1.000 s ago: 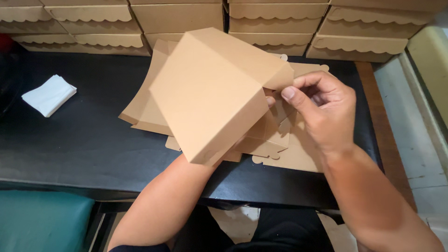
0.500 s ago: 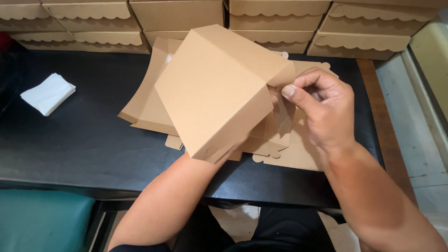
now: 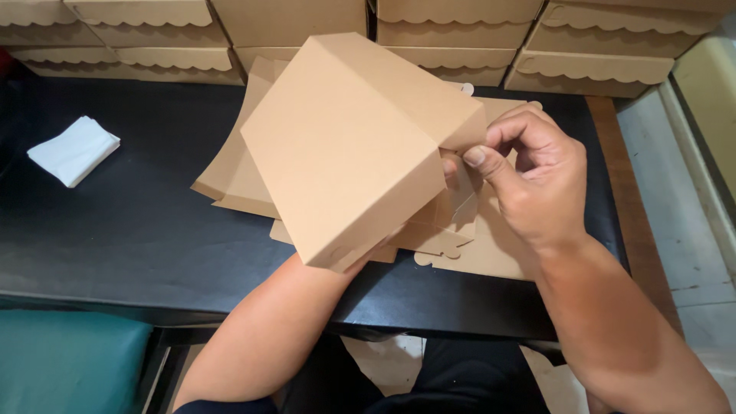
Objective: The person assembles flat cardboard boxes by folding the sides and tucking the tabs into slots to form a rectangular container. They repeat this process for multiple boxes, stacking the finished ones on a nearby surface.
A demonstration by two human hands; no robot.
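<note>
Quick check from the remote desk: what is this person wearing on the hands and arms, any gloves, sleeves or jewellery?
No gloves: the right hand is bare, with short nails and no ring or watch showing. The left hand is hidden behind the brown cardboard box. Both forearms are uncovered; a dark sleeve edge shows only near the left elbow at the bottom edge.

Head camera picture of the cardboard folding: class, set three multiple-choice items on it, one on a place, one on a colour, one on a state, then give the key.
1. Where does the folded white cloth lie?
A. On the black table, left of the box
B. Inside the box
C. On the green seat

2. What colour is the half-folded box?
A. White
B. Plain brown
C. Black

3. What is the right hand doing?
A. Resting flat on the table
B. Holding scissors
C. Pinching a flap at the box's right edge

Key: 1 A, it lies on the black table at left. 2 B, brown cardboard. 3 C, thumb and fingers close on the flap.
</note>
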